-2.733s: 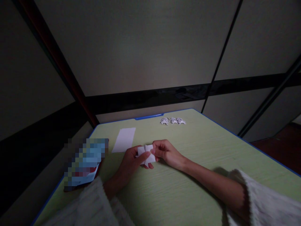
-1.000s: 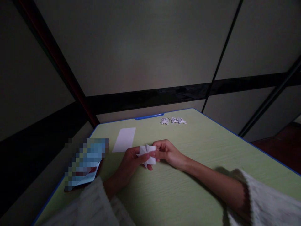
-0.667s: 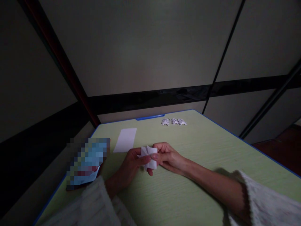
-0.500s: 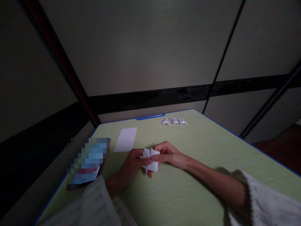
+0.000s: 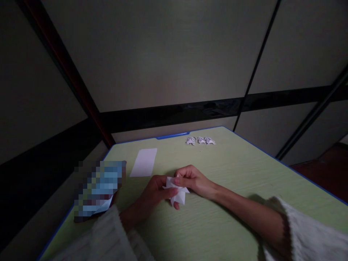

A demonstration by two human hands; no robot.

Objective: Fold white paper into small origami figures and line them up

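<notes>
Between my hands is a small piece of folded white paper (image 5: 178, 198) with several pointed flaps sticking out, held above the near middle of the table. My left hand (image 5: 156, 192) pinches it from the left, thumb across its front and a fingertip showing below. From the upper right, my right hand (image 5: 193, 180) grips it, its thumb pressed on the upper part and the other fingers curled behind. The paper's back side is hidden by the fingers.
The pale green table (image 5: 233, 174) has a blue edge. Folded paper figures (image 5: 201, 140) stand in a row at the back. A flat white sheet (image 5: 144, 162) lies left of centre. At the left edge rests a device with a blurred screen (image 5: 102, 192). Wardrobe panels (image 5: 168, 54) rise behind.
The folded paper has turned in my hands, and its points now stick out differently. My right thumb has shifted up and left on it. My left thumb sits slightly lower.
</notes>
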